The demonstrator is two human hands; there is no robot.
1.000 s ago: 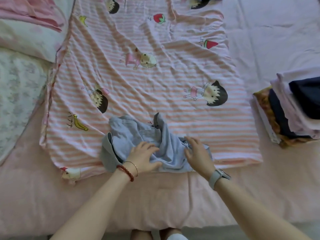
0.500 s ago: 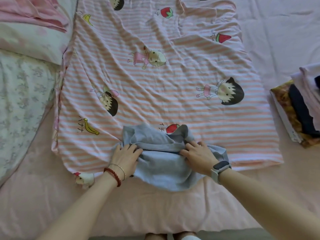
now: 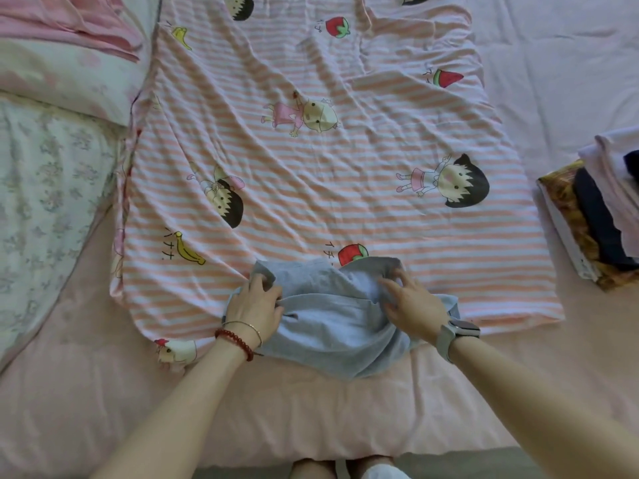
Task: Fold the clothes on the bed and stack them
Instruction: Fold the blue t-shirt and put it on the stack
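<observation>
Grey, soft garment (image 3: 332, 326) (probably crumpled jersey)

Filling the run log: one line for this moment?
step: folding | item: grey garment | left hand: grips it | right hand: grips it | stack: at right

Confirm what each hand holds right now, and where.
Both grip the grey garment along its far edge: left hand at the left corner, right hand near the right corner.

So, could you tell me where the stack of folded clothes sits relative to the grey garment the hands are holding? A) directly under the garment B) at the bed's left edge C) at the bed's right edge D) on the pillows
C: the stack of folded clothes lies at the right edge of the bed, well apart from the grey garment gripped by the left hand and right hand.
</observation>
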